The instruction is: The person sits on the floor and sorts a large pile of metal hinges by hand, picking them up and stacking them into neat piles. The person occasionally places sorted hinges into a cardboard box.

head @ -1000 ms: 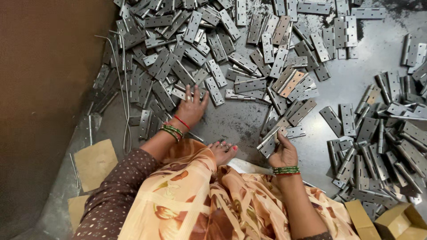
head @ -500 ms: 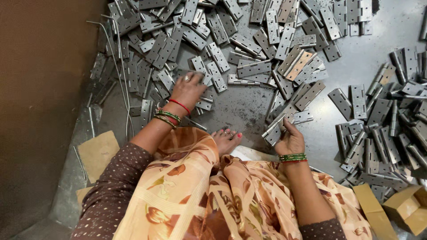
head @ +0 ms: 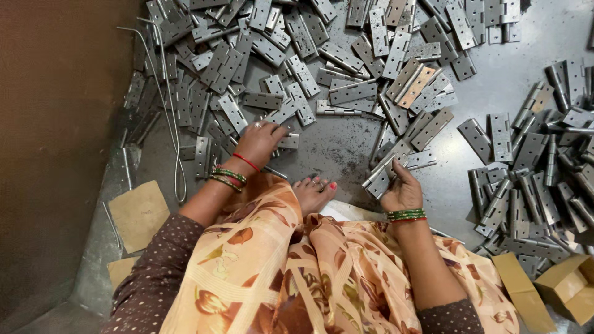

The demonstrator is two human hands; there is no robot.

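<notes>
My left hand [head: 258,142] lies palm down at the near edge of a big heap of grey metal hinges [head: 291,55], its fingers on a hinge [head: 288,141]. My right hand [head: 401,192] grips a small stack of hinges [head: 387,170] held against the metal floor. Both wrists carry green and red bangles. My bare foot [head: 314,193] with red toenails sticks out between the hands from under a patterned orange cloth.
A second heap of hinges [head: 538,161] lies at the right. One copper-coloured hinge [head: 416,86] sits in the far heap. Bent wire rods [head: 167,105] run along the left by a brown wall [head: 55,124]. Cardboard pieces [head: 141,213] and small boxes [head: 566,284] lie near me.
The view has shifted, so the heaps sit lower and closer. My left hand has drawn back slightly toward me over the hinges. My right hand keeps its stack.
</notes>
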